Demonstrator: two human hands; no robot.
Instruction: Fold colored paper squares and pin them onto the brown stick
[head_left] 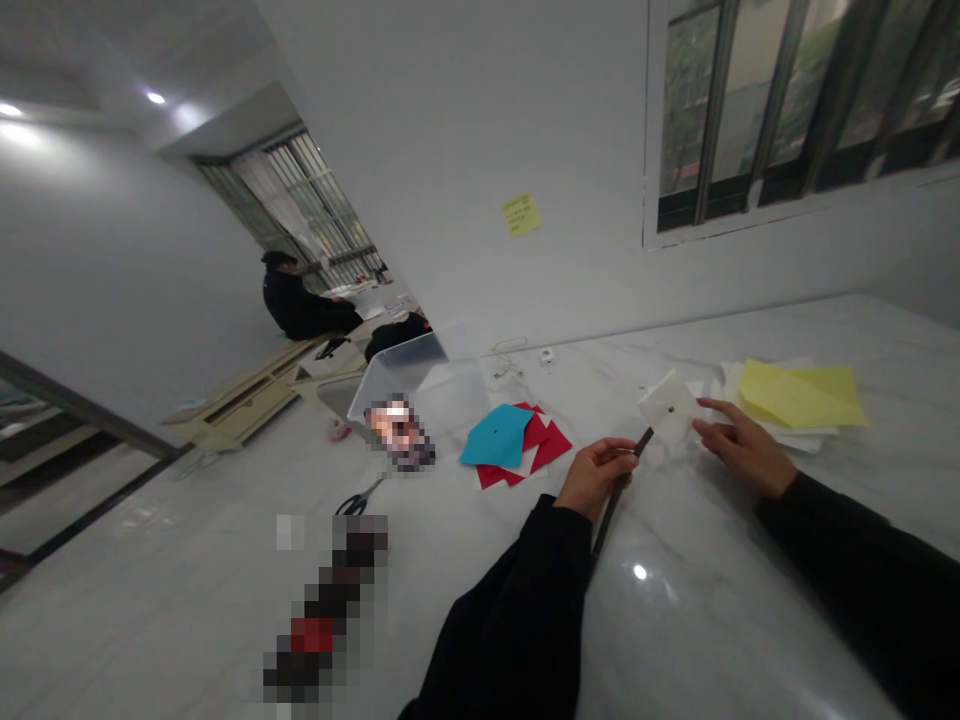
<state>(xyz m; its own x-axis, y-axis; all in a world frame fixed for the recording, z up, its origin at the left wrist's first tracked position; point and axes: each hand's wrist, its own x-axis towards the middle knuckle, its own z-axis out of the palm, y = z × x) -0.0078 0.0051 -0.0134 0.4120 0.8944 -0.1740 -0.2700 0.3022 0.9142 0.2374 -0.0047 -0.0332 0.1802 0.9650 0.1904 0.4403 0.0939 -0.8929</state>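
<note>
My left hand [596, 477] is shut around a thin dark stick [616, 490], whose upper tip reaches toward a small sheet of white paper [667, 408] with a dark spot on it. My right hand [742, 447] lies on the white marble table [675, 590] with its fingers extended, the index fingertip at or very near the paper's right edge. Past those fingers is a loose stack of yellow and white paper [799, 397]. Nearer my left hand, a blue paper piece [496, 437] lies on red paper [551, 447].
A clear plastic box [416, 380], black-handled scissors [358, 500] and two blurred objects [399, 432] [322, 610] stand on the table. A cable [506, 358] lies by the wall. A seated person [300, 300] is farther back, beyond the table.
</note>
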